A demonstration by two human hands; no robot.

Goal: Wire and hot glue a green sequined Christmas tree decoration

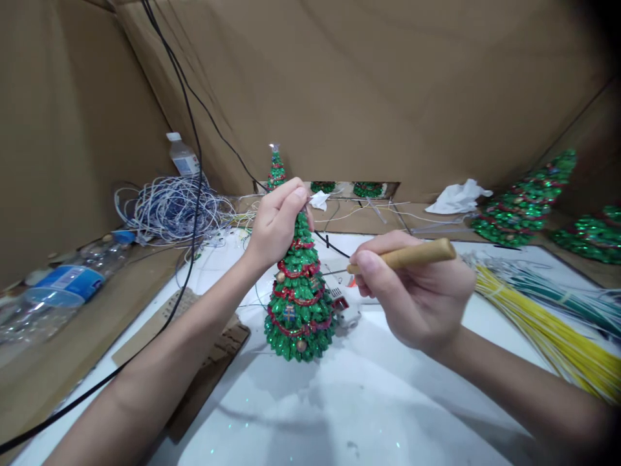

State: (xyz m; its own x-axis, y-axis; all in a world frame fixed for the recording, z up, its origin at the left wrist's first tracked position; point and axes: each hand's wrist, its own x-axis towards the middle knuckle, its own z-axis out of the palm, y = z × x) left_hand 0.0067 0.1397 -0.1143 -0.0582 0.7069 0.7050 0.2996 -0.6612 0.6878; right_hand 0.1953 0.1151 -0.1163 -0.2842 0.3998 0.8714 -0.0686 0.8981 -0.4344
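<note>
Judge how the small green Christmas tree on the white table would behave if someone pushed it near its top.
The tree is tall above a narrow base, so it would probably tip rather than slide. The left hand pinches its top, which suggests it needs steadying. Its beads and red trim look glued on, so likely fragile.

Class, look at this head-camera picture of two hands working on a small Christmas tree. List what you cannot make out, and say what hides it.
- Treetop of the tree: head view, covered by the left hand.
- Tip of the wooden-handled tool: head view, too thin and lost against the tree; contact cannot be told.
- Tool grip: partly hidden inside the right hand.
- Yellow wires: cut off by the right edge.
- Bottle: blurred, label unreadable.
</note>
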